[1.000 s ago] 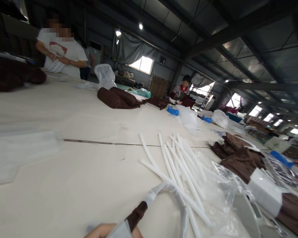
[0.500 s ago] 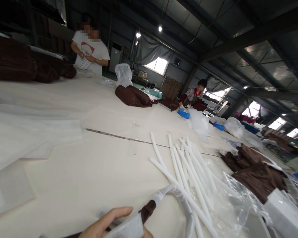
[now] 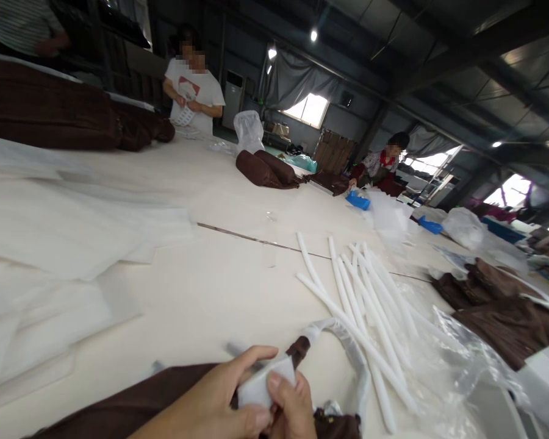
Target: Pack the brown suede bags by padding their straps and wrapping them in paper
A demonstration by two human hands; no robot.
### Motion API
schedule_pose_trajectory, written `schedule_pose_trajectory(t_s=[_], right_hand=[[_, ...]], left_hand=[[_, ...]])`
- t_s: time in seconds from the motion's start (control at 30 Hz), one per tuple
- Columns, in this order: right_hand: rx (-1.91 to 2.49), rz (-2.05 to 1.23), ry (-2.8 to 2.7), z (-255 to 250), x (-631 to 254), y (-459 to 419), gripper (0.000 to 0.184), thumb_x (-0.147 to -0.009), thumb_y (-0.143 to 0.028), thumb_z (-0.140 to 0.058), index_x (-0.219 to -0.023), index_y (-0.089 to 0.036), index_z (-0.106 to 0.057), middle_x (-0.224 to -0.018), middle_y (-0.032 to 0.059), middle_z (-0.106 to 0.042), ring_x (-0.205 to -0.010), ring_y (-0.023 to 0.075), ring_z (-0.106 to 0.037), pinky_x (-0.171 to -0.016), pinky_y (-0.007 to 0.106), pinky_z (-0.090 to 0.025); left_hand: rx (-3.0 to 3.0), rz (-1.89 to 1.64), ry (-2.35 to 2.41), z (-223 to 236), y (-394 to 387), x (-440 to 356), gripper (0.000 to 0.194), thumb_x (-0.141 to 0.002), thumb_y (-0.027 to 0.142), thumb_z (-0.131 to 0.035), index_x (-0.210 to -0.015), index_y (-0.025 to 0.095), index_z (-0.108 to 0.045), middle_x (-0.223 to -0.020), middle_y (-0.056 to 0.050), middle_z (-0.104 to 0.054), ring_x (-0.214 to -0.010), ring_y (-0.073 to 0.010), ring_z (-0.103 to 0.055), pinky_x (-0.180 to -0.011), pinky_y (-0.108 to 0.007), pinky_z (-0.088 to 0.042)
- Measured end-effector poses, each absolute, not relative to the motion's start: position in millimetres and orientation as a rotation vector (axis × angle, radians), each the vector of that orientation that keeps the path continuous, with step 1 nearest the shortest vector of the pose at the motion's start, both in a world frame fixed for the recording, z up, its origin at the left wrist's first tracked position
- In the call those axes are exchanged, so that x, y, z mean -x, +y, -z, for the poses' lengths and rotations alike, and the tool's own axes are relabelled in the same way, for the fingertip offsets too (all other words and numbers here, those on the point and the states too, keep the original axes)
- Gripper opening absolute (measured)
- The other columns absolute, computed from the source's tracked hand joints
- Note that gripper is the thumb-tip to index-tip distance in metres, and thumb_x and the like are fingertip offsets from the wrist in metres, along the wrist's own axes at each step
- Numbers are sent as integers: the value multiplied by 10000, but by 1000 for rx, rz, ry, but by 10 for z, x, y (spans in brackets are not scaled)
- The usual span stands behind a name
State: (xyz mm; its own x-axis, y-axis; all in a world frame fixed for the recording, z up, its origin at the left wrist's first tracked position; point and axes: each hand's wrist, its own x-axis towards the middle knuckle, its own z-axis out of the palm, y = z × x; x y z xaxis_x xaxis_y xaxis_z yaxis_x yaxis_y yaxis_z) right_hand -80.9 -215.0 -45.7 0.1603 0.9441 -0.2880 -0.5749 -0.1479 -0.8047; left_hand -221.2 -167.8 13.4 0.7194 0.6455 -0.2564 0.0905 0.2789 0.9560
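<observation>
At the bottom of the view, my left hand [image 3: 219, 390] is closed around a small white wrapping sheet [image 3: 257, 390] folded over the base of a brown bag handle [image 3: 298, 350]. My right hand [image 3: 297, 402] pinches the same sheet from the other side, its thumb on top. The handle arches to the right inside a clear-white plastic sleeve [image 3: 355, 347]. Under my hands lies the brown bag [image 3: 165, 393], partly covered by my left forearm. Some fingers of both hands are hidden by the sheet.
Several white foam tubes [image 3: 348, 289] lie right of centre. Thin white sheets [image 3: 86, 231] spread over the left. Clear plastic [image 3: 457, 360] and brown bags [image 3: 507, 317] lie at right. Two co-workers stand across the table; another person's torso [image 3: 21, 27] shows far left.
The view has shifted left and slightly down, bringing more of my hands and the brown bag into sight. My right thumb now shows pressed on the white sheet.
</observation>
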Motion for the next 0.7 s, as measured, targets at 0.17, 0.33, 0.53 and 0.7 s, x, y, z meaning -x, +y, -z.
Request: schedule_pose_trajectory(t_s=[0.17,0.33,0.53,0.7], right_hand=[[965,-1419,-560,276,775,-2180,422,-732,-527,-761,-772,-154,-568,-507,-60,-465,-429,72,-371,-439,205,-284],[940,-1478,-777,-84,640,-2253,395,-838,-510,-688,-828,-117,-653,-659,20,-604,-576,106,-538,-556,219,-415],[1307,-1210,-811,-313,32,-2832,463,-776,-501,-760,-1080,-154,-715,-760,34,-656,-652,140,-596,-622,262,-487],[1568,-975,-638,-253,-420,-3417,441,-724,-550,-775,-925,-159,-752,-627,21,-609,-600,155,-555,-619,276,-480]], left_hand=[[-1368,-373,642,-272,-1614,2194,549,-829,329,-646,-1338,182,-502,-891,-24,-682,-781,-173,-603,-751,-265,-490],[-1367,-472,575,-331,-1577,2178,475,-867,449,-629,-1222,136,-591,-803,-25,-656,-709,-151,-553,-693,-248,-467],[-1220,-885,851,-615,-1217,2244,448,-749,428,-759,-1093,177,-618,-751,10,-633,-614,-107,-534,-583,-193,-428],[-1264,-1193,1311,-716,-462,2436,358,-722,443,-658,-926,159,-581,-880,-63,-666,-703,-139,-606,-662,-235,-509]])
